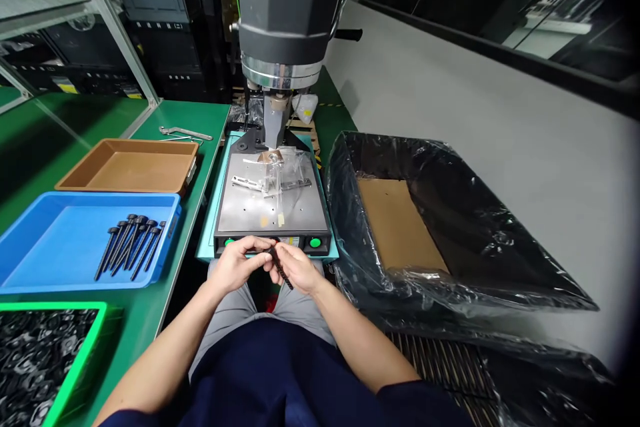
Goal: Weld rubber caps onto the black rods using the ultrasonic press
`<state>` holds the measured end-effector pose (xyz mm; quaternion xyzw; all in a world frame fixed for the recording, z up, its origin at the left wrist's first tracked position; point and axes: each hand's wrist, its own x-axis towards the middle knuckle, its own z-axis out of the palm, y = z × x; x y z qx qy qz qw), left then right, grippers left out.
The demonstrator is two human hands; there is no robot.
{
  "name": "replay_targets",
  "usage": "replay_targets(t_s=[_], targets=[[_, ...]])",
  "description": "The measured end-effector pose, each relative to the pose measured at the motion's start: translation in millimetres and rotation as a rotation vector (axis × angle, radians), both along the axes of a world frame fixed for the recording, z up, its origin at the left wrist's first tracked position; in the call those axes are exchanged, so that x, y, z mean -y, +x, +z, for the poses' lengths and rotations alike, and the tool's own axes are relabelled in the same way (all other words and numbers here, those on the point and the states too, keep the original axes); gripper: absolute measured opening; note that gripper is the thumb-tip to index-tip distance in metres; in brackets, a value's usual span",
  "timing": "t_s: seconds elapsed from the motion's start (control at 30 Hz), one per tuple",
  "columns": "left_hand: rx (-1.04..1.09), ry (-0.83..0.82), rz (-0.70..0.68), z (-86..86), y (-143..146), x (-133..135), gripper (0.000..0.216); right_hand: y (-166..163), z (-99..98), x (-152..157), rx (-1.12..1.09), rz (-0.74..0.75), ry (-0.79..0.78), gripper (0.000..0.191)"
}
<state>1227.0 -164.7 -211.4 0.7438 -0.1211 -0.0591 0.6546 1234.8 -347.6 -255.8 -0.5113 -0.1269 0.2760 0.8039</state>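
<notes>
My left hand [241, 264] and my right hand [296, 267] meet in front of the machine's base. Between them is a slim black bolt-like part [284, 272] with a ribbed shaft, pointing down toward my lap. My right fingers are closed around it, and my left thumb and fingers pinch its upper end, which is mostly hidden. Just beyond my hands lies a metal work plate [233, 210] carrying a small clear fixture [273, 180]. Above that hangs the machine's grey horn [274, 121]. Several black long-stemmed parts [131, 243] rest in a blue tray [55, 230].
At the left, a brown tray [127, 170] and wrenches [185, 133] lie on a green table [135, 320]. A green crate [93, 353] holds many small black parts. On my right stands a box lined with black plastic [480, 233], cardboard inside. Green buttons [315, 242] face me.
</notes>
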Motion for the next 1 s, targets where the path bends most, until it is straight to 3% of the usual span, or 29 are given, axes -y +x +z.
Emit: replay_targets(t_s=[0.07, 0.23, 0.37, 0.43, 0.57, 0.7, 0.83, 1.0], targets=[[0.044, 0.004, 0.020, -7.8, 0.0, 9.7, 0.020, -1.5, -1.5, -6.7, -0.128, -0.093, 0.062, 0.040], [0.033, -0.008, 0.063, -22.1, 23.7, 9.0, 0.025, 8.0, -5.7, -4.7, -0.281, -0.128, 0.132, 0.039], [0.010, -0.050, 0.442, -26.8, 93.3, -11.4, 0.037, 23.5, -9.7, -10.4, -0.286, -0.215, 0.138, 0.040], [0.033, -0.063, 0.548, -27.0, 134.7, -20.7, 0.043, 31.0, -11.1, -18.9, -0.304, -0.202, 0.134, 0.041], [-0.068, -0.126, 0.512, -24.8, 187.9, -27.6, 0.045, 48.3, -13.3, -36.4, -0.334, -0.145, 0.097, 0.043], [-0.169, -0.214, 0.357, -17.3, 186.8, -23.2, 0.031, 69.4, -20.8, -49.6, -0.323, -0.103, 0.054, 0.042], [-0.319, -0.504, 0.206, 0.9, 163.4, -16.2, 0.030, 90.2, -32.7, -71.3, -0.328, -0.067, -0.022, 0.037], [-0.471, -0.686, 0.205, 20.9, 145.0, -8.9, 0.018, 119.9, -32.0, -103.9, -0.199, -0.206, 0.076, 0.030]])
